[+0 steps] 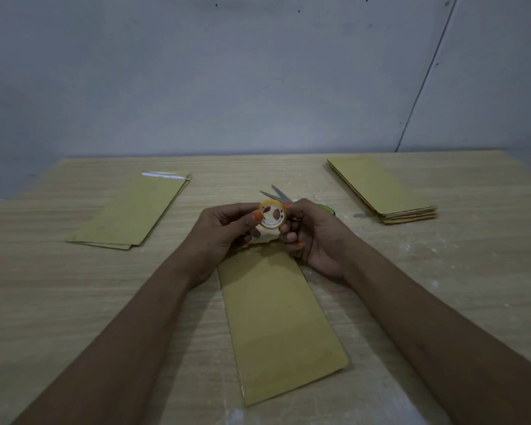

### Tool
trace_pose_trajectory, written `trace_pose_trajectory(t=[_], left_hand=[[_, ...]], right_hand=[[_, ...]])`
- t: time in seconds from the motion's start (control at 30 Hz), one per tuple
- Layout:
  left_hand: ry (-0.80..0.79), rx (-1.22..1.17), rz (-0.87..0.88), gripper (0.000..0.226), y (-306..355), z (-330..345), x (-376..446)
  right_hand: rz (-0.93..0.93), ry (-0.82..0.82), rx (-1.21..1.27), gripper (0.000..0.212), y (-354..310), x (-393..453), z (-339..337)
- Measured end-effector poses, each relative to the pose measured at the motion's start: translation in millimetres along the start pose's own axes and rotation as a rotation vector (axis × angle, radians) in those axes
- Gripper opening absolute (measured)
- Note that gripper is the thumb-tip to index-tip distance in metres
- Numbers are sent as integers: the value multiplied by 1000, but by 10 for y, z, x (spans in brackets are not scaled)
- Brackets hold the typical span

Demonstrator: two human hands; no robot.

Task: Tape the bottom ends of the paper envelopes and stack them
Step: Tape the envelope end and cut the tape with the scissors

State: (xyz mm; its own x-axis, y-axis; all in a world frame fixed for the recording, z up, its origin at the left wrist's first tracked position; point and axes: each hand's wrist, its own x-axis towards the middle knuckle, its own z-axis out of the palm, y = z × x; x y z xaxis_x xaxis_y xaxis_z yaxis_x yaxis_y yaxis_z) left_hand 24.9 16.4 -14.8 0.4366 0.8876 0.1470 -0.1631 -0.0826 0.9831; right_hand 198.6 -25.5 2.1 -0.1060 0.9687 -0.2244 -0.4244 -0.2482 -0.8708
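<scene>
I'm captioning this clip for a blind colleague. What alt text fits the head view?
Two hands hold a small tape roll over the far end of a brown envelope on a wooden table: left hand, right hand. Scissors lie just behind; one envelope stack sits far left, another stack far right.

Tape roll (273, 215) between both hands

Matt brown paper envelope (281, 320) on a pale wood-grain surface (74, 302), a glossy clear plastic tape roll (273, 215), and dull grey metal scissors blades (279, 195) showing behind.
</scene>
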Motion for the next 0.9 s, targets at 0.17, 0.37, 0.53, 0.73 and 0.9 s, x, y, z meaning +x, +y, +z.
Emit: trace_pose_trajectory(t=[0.17, 0.37, 0.53, 0.73, 0.9], left_hand=[[10, -9, 13, 29, -2, -11, 11], [19, -22, 6, 21, 2, -19, 11], [-9, 15, 14, 28, 17, -25, 2], [-15, 48, 18, 31, 28, -5, -15], [-15, 47, 0, 23, 24, -2, -16]], right_hand=[[-3, -3, 0, 14, 2, 7, -11], [8, -5, -11, 22, -2, 37, -26], [17, -24, -59, 26, -12, 39, -24], [19, -45, -98, 17, 4, 30, -38], [3, -51, -19, 18, 7, 39, -47]])
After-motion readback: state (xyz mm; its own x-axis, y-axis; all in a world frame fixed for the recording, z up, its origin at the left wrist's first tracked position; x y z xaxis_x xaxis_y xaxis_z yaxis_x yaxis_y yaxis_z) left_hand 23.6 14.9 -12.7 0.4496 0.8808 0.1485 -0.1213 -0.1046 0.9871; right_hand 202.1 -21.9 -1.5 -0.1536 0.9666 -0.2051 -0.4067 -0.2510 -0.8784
